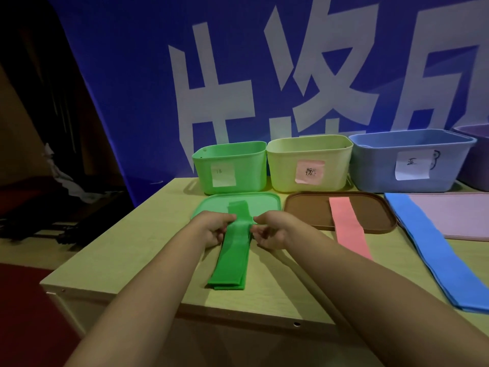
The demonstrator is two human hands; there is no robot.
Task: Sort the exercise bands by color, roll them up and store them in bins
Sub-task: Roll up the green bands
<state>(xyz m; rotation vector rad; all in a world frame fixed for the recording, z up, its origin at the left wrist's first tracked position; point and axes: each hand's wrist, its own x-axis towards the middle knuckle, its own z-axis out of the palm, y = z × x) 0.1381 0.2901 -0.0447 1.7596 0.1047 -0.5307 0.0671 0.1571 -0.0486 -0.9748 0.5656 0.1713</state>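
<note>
A green exercise band (232,260) lies lengthwise on the table, its far end bent up over the green lid (211,205). My left hand (214,229) pinches the band's left edge, and my right hand (270,231) pinches its right edge, both near the far end. A pink band (349,229) lies across the brown lid (307,210). A blue band (436,250) stretches along the right, over a lilac lid (455,215). Behind stand a green bin (246,165), a pale yellow bin (285,165), a blue bin (375,165) and part of a purple bin (479,160).
The wooden table (148,247) ends on the left and at the front edge near me. A blue banner (132,88) with white characters hangs behind the bins. Dark furniture stands at far left beyond the table.
</note>
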